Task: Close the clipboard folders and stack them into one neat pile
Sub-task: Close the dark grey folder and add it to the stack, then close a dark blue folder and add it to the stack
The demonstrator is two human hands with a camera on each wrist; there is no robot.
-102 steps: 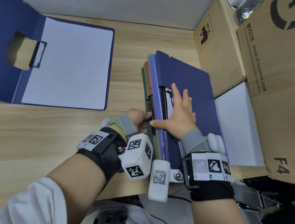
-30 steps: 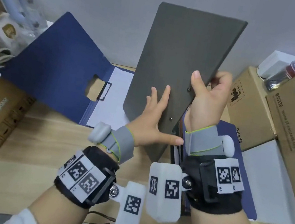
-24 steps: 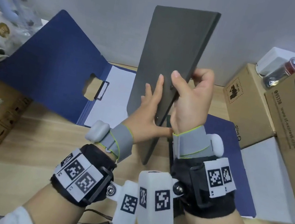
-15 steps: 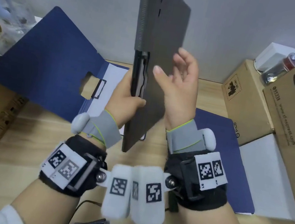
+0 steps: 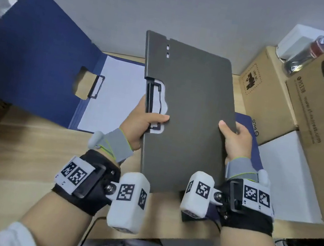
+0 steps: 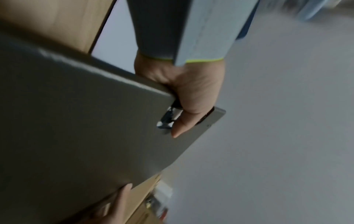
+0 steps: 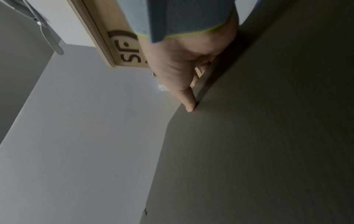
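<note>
- The grey clipboard folder (image 5: 188, 114) is closed and held up above the wooden desk (image 5: 14, 154), tilted toward the person, with its metal clip (image 5: 153, 102) showing through a cut-out on its left edge.
- The left hand (image 5: 140, 122) grips the folder's left edge at the clip, the thumb lying across the front cover by the cut-out; in the left wrist view the thumb (image 6: 182, 125) presses just beside the shiny clip.
- The right hand (image 5: 236, 138) holds the right edge, thumb on the front and fingers curled behind; how far those fingers reach is hidden by the cover.
- A blue clipboard folder (image 5: 39, 53) lies open on the desk to the left, its cover raised against the wall, white paper (image 5: 116, 96) under its clip.
- Another blue folder (image 5: 257, 145) lies closed on the desk beneath the right hand; it may top a pile, but the grey folder hides most of it.
- 2 cardboard boxes (image 5: 269, 93) stand at the right, the larger one printed with black letters.
</note>
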